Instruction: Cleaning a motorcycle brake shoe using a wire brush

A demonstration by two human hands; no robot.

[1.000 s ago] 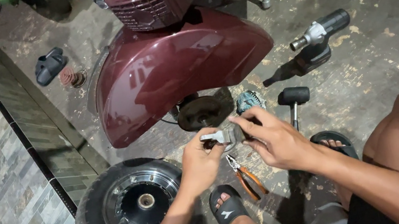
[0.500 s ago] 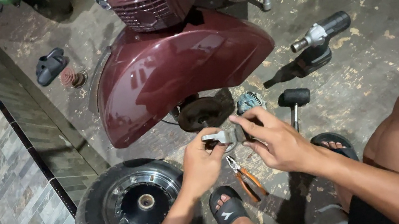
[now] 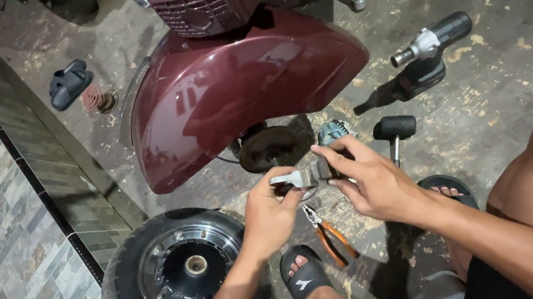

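small metal part (image 3: 301, 178), grey and bracket-shaped, sat pinched between both hands just below the scooter's hub, above the bare concrete floor (image 3: 522, 68). left hand (image 3: 269, 216) had its fingers curled tight, thumb and forefinger closed on the near end of the part; right hand (image 3: 368, 179) had its fingertips drawn together on the far end, the other fingers loosely bent, and whether it also gripped a second small dark piece there could not be told. directly beyond the hands stood a maroon scooter (image 3: 240, 81) with its front mudguard (image 3: 235, 96) tilted toward the camera, and under the mudguard a dark round brake hub (image 3: 270, 147) showed without its wheel. that front wheel (image 3: 175, 275), a black tyre on a dark rim, lay flat on the floor just left of the left forearm. orange-handled pliers (image 3: 329, 237) lay on the floor between the two wrists, close under the hands. a black rubber mallet (image 3: 393, 131) lay just beyond the right hand, and a cordless impact wrench (image 3: 426, 59) lay farther off to the right, well apart from the part. a small bluish round piece (image 3: 335, 131) rested beside the hub, near the right fingertips. the person's foot in a black slide sandal (image 3: 304, 281) sat beneath the hands. a loose dark sandal (image 3: 68, 82) lay near the tiled kerb (image 3: 42, 160) at the left. no box, tray or other holder showed among these things.
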